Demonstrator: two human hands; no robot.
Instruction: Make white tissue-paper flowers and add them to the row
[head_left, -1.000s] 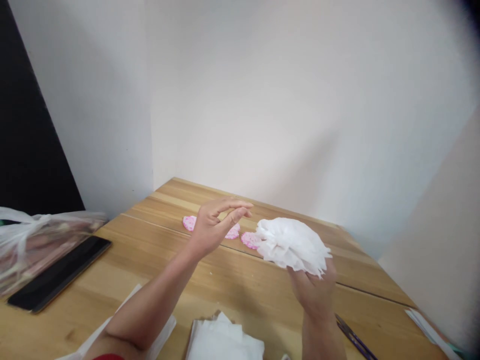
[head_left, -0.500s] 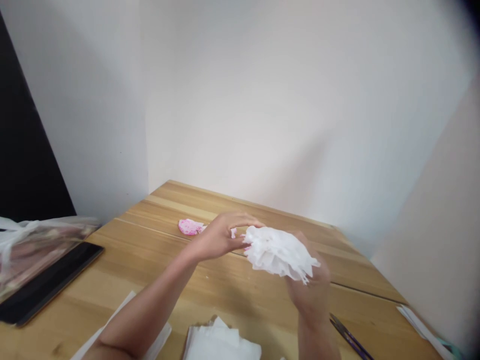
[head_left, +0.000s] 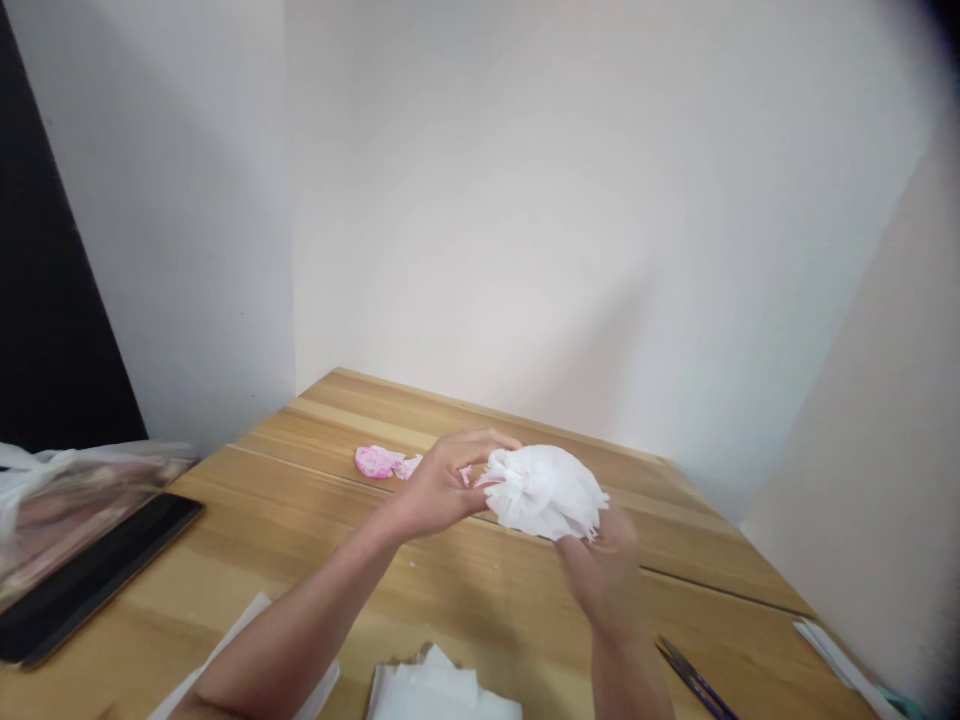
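A ruffled white tissue-paper flower (head_left: 546, 490) is held up over the table between both hands. My left hand (head_left: 457, 480) pinches its left edge between thumb and fingers. Behind and below its right side, my right hand (head_left: 604, 560) grips it, with most of those fingers hidden by the paper. Thin layers fan out in a rounded, pleated bunch. Nearer to me lies a stack of folded white tissue paper (head_left: 442, 690), cut off by the bottom edge of the view.
Crumpled pink-and-white pieces (head_left: 379, 461) lie behind my left hand. Scissors (head_left: 697, 680) rest at the right, near white strips (head_left: 840, 655). A dark phone (head_left: 97, 580) and a clear plastic bag (head_left: 82, 510) sit at the left. White sheets (head_left: 225, 650) lie under my left forearm.
The paper flower and my right hand have shifted a little to the left. The flower has turned slightly and looks rounder. My left hand keeps its pinch.
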